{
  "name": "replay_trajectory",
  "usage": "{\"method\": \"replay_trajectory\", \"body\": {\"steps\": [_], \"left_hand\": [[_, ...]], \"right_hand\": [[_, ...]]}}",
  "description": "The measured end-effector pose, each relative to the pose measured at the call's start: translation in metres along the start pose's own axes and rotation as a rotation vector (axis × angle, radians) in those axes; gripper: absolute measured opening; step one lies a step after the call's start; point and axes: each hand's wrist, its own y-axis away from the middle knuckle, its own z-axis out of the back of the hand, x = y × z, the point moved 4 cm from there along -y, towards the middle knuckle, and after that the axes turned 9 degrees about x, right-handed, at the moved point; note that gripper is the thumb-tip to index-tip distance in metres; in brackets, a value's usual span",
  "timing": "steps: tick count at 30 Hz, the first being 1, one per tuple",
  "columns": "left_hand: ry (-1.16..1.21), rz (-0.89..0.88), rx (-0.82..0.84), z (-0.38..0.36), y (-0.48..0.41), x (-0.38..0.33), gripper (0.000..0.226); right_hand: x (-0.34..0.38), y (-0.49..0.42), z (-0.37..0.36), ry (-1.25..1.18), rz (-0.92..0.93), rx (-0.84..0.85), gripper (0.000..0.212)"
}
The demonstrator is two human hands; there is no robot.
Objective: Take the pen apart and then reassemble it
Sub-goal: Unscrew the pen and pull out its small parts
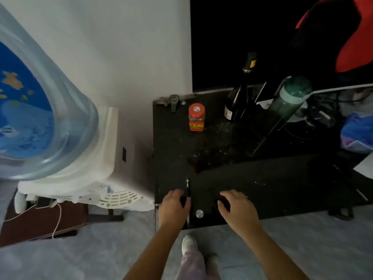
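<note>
A slim black pen [188, 186] with a silvery tip lies on the dark table [282, 188] near its front left corner, pointing away from me. My left hand [174, 207] is at the pen's near end, with thumb and curled fingers closed round it. About a hand's width to the right, my right hand [239, 209] hovers over the table with its fingers loosely bent and apart, and I see nothing in it. The near end of the pen is hidden by my left thumb.
An orange-lidded jar [196, 117], a dark wine bottle [239, 93], a green-capped bottle [288, 98] and a bottle opener [174, 102] stand at the table's back. A water dispenser [60, 122] is close on the left. A round metal fitting [199, 213] sits at the front edge.
</note>
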Motion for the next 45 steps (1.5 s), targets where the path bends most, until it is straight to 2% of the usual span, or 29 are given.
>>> {"method": "replay_trajectory", "body": {"steps": [5,11,16,20,24,32,35,40,45], "left_hand": [[-0.011,0.102,0.051,-0.025,-0.022,0.013,0.031],[-0.067,0.114,0.017,-0.042,-0.038,0.019,0.024],[0.123,0.152,0.070,-0.036,-0.041,0.016,0.018],[0.341,0.046,0.126,-0.019,-0.034,0.001,0.011],[0.471,-0.109,0.169,0.002,-0.013,-0.022,0.030],[0.591,-0.252,0.258,0.018,0.002,-0.044,0.027],[0.627,-0.255,0.261,0.019,0.001,-0.049,0.024],[0.649,-0.243,0.263,0.018,-0.003,-0.060,0.019],[0.625,-0.282,0.282,0.014,-0.005,-0.068,0.022]], "right_hand": [[-0.002,-0.019,-0.016,-0.092,-0.033,-0.019,0.032],[-0.008,-0.026,-0.030,-0.147,-0.078,0.013,0.033],[-0.010,-0.025,-0.031,-0.240,-0.142,0.041,0.032],[-0.006,-0.027,-0.024,-0.537,-0.233,0.029,0.029],[0.016,-0.030,-0.010,-0.965,-0.286,0.019,0.018],[0.059,-0.035,0.014,-1.446,-0.311,-0.003,0.019],[0.068,-0.037,0.018,-1.553,-0.277,-0.049,0.024],[0.075,-0.044,0.016,-1.595,-0.307,-0.199,0.027],[0.070,-0.056,0.023,-1.681,-0.229,-0.276,0.028]]}}
